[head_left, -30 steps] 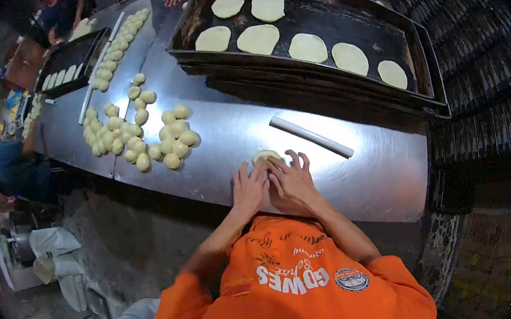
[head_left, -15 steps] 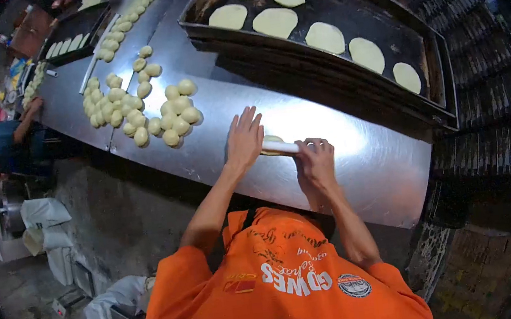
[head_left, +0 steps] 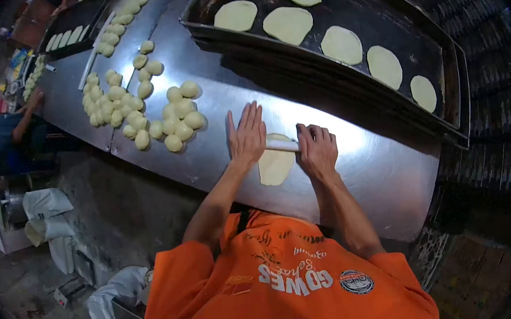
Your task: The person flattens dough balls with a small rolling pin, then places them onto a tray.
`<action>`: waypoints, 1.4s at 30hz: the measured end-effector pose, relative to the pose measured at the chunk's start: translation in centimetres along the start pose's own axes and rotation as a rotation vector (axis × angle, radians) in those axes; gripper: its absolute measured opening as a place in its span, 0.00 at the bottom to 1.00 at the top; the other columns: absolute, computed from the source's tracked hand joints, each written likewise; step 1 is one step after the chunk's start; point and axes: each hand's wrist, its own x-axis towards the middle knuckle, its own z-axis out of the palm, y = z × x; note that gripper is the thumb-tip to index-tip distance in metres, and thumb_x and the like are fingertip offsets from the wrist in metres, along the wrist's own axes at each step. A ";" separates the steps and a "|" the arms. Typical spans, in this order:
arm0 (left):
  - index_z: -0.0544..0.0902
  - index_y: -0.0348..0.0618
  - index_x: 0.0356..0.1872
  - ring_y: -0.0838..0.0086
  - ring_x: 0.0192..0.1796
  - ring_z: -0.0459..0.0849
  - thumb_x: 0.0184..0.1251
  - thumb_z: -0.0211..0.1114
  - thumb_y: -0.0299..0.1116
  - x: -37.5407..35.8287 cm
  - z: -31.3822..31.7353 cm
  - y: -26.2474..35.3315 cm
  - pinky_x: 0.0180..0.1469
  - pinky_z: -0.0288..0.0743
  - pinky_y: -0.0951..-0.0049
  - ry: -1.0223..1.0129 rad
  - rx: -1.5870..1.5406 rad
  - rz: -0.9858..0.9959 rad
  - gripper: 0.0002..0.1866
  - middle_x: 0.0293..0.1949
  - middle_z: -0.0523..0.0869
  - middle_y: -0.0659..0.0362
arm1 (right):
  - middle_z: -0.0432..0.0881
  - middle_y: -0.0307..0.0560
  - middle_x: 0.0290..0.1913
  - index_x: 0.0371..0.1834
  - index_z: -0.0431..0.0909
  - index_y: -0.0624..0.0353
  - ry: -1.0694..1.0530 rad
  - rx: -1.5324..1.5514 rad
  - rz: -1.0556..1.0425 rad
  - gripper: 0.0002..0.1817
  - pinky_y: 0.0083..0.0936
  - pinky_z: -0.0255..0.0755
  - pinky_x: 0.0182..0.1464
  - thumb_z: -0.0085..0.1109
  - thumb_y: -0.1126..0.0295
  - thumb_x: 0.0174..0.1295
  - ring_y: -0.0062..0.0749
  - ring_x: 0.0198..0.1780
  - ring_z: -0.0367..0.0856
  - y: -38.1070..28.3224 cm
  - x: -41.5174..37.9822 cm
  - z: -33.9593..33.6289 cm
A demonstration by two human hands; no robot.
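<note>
A white rolling pin (head_left: 282, 146) lies across a flattened sheet of dough (head_left: 276, 169) on the metal table. My left hand (head_left: 247, 136) rests flat at the pin's left end, its fingers stretched out and pointing away from me. At the other end, my right hand (head_left: 318, 149) has its fingers curled around the pin. Most of the dough shows on my side of the pin, with a small part beyond it. To the left of my hands sits a cluster of round dough balls (head_left: 183, 131).
Beyond my hands, a large black tray (head_left: 399, 89) holds several flat dough rounds (head_left: 341, 46). More dough balls (head_left: 116, 105) lie on the steel table (head_left: 369, 165) at the left. Two people (head_left: 5, 134) are at the far left. Stacked trays (head_left: 485, 70) stand on the right.
The dough has been flattened into a longer sheet that now shows on my side of the pin. Both hands remain at the pin's ends. The view has shifted slightly.
</note>
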 end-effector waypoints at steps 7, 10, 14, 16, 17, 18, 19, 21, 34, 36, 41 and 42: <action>0.76 0.28 0.61 0.43 0.80 0.47 0.72 0.51 0.43 10.1 0.9 -1.7 0.77 0.33 0.32 0.134 0.334 -0.095 0.27 0.75 0.57 0.32 | 0.84 0.64 0.34 0.39 0.81 0.57 -0.302 0.054 0.168 0.20 0.54 0.76 0.44 0.42 0.57 0.76 0.62 0.38 0.83 3.6 10.1 1.2; 0.77 0.28 0.59 0.42 0.79 0.50 0.67 0.57 0.45 11.4 2.5 -2.2 0.78 0.35 0.34 0.108 0.346 -0.170 0.30 0.73 0.61 0.32 | 0.83 0.60 0.32 0.35 0.82 0.55 -0.069 -0.025 0.066 0.12 0.52 0.75 0.40 0.50 0.63 0.70 0.62 0.37 0.82 2.7 9.6 1.4; 0.73 0.24 0.64 0.41 0.79 0.49 0.65 0.57 0.40 12.9 3.3 -2.9 0.78 0.38 0.33 0.276 0.346 -0.246 0.31 0.75 0.55 0.34 | 0.80 0.49 0.43 0.44 0.81 0.55 0.140 0.106 -0.173 0.11 0.44 0.70 0.49 0.63 0.66 0.61 0.48 0.49 0.76 2.9 5.7 2.2; 0.71 0.23 0.65 0.42 0.79 0.50 0.65 0.58 0.39 12.1 3.2 -2.4 0.78 0.38 0.34 0.258 0.369 -0.254 0.32 0.75 0.56 0.34 | 0.78 0.48 0.43 0.47 0.82 0.56 0.004 0.062 -0.080 0.13 0.43 0.69 0.49 0.65 0.66 0.60 0.47 0.49 0.75 2.4 4.9 1.4; 0.70 0.24 0.66 0.42 0.78 0.52 0.67 0.57 0.39 12.3 3.1 -2.6 0.77 0.40 0.34 0.230 0.300 -0.257 0.32 0.74 0.57 0.34 | 0.79 0.49 0.44 0.47 0.81 0.57 0.016 0.120 -0.058 0.13 0.43 0.69 0.49 0.64 0.66 0.61 0.48 0.49 0.75 2.4 4.8 1.2; 0.69 0.25 0.67 0.43 0.78 0.55 0.68 0.57 0.40 12.0 2.8 -2.7 0.77 0.41 0.35 0.200 0.239 -0.259 0.32 0.74 0.58 0.33 | 0.79 0.50 0.44 0.47 0.81 0.57 0.103 0.111 -0.041 0.12 0.44 0.69 0.49 0.64 0.67 0.61 0.49 0.49 0.75 0.9 3.9 -0.1; 0.69 0.25 0.67 0.43 0.78 0.55 0.68 0.57 0.40 10.2 2.7 -2.7 0.77 0.41 0.35 0.193 0.244 -0.255 0.32 0.74 0.58 0.33 | 0.79 0.51 0.44 0.47 0.81 0.58 0.192 0.104 -0.029 0.12 0.45 0.69 0.49 0.63 0.67 0.62 0.49 0.49 0.75 -0.5 3.1 -1.0; 0.68 0.28 0.69 0.46 0.77 0.59 0.73 0.53 0.40 5.1 2.5 -1.9 0.77 0.46 0.38 0.165 0.028 -0.028 0.30 0.74 0.61 0.34 | 0.80 0.52 0.45 0.48 0.81 0.59 0.064 0.224 -0.029 0.12 0.46 0.68 0.50 0.62 0.67 0.63 0.51 0.49 0.76 0.0 -1.2 -0.6; 0.61 0.32 0.74 0.40 0.78 0.51 0.78 0.52 0.38 -7.5 -1.2 1.6 0.77 0.51 0.48 -0.010 -0.187 -0.106 0.30 0.77 0.57 0.39 | 0.82 0.60 0.40 0.43 0.84 0.61 -0.044 -0.126 0.299 0.12 0.50 0.70 0.45 0.60 0.69 0.59 0.55 0.43 0.78 5.9 -6.7 -4.6; 0.63 0.32 0.73 0.41 0.77 0.57 0.77 0.55 0.37 -6.5 -1.1 3.0 0.75 0.57 0.50 -0.078 0.043 -0.059 0.29 0.75 0.61 0.38 | 0.80 0.59 0.46 0.49 0.83 0.62 0.087 -0.115 0.310 0.16 0.49 0.69 0.49 0.62 0.71 0.56 0.53 0.49 0.76 8.4 -4.8 -5.5; 0.68 0.34 0.70 0.52 0.59 0.77 0.72 0.61 0.40 -3.3 0.0 4.9 0.62 0.69 0.52 0.016 -0.093 -0.203 0.30 0.56 0.81 0.45 | 0.76 0.57 0.61 0.59 0.78 0.58 0.073 -0.154 0.105 0.24 0.51 0.66 0.62 0.63 0.71 0.56 0.57 0.62 0.70 6.6 -0.9 -1.1; 0.75 0.35 0.65 0.50 0.53 0.83 0.69 0.64 0.40 -2.5 0.1 4.7 0.57 0.74 0.53 0.017 -0.101 -0.328 0.28 0.48 0.87 0.46 | 0.74 0.55 0.65 0.63 0.75 0.54 -0.022 -0.039 0.104 0.27 0.53 0.64 0.63 0.63 0.70 0.57 0.57 0.64 0.69 5.1 -0.1 0.1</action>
